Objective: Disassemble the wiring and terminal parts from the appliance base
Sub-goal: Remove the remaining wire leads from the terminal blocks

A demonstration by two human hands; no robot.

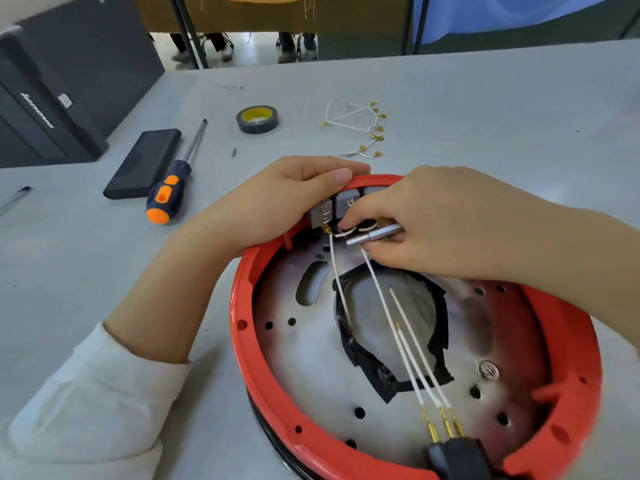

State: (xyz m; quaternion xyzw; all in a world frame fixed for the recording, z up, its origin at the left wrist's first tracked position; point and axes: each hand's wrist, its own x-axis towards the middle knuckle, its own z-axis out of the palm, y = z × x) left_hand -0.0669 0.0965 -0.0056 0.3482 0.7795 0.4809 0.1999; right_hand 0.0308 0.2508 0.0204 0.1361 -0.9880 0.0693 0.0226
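The round appliance base (249, 344) has a red rim and a metal plate with black tape around a central opening. Grey switch blocks (334, 207) sit at its far edge. My left hand (277, 202) grips the red rim beside those blocks. My right hand (440, 220) holds a small silver metal tool (375, 234) against the terminals below the blocks. White wires (408, 341) run from the blocks across the plate to brass terminals (443, 424) at a black plug near the front.
Behind the base lie a bundle of removed white wires with brass terminals (360, 128), a roll of black tape (258, 119), an orange and blue screwdriver (173, 181) and a flat black block (143, 162). A black computer case (52, 98) stands at the left.
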